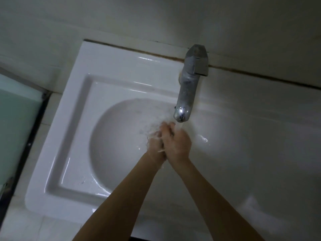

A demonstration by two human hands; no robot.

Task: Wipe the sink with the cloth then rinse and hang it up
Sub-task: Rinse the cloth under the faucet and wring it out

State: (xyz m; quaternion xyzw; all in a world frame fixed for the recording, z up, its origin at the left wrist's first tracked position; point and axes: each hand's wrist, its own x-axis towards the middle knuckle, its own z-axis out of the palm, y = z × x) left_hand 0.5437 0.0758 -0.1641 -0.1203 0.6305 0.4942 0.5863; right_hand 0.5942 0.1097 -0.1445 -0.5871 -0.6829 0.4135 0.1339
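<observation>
The white sink (pixel 73 122) has a round bowl set in a square rim. A metal tap (pixel 186 87) reaches over the bowl, and water runs from its spout onto my hands. My left hand (pixel 154 146) and my right hand (pixel 177 142) are pressed together under the stream, with the right fingers curled over the left. Water splashes around them. A thin pale strip (pixel 160 150) shows between the palms; I cannot tell whether it is the cloth or water. No cloth shows clearly anywhere.
A pale wall (pixel 156 18) runs behind the sink, with a dark seam along the join. At the left stands a frosted green glass panel (pixel 15 115) in a dark frame. The sink's right side lies in dim light.
</observation>
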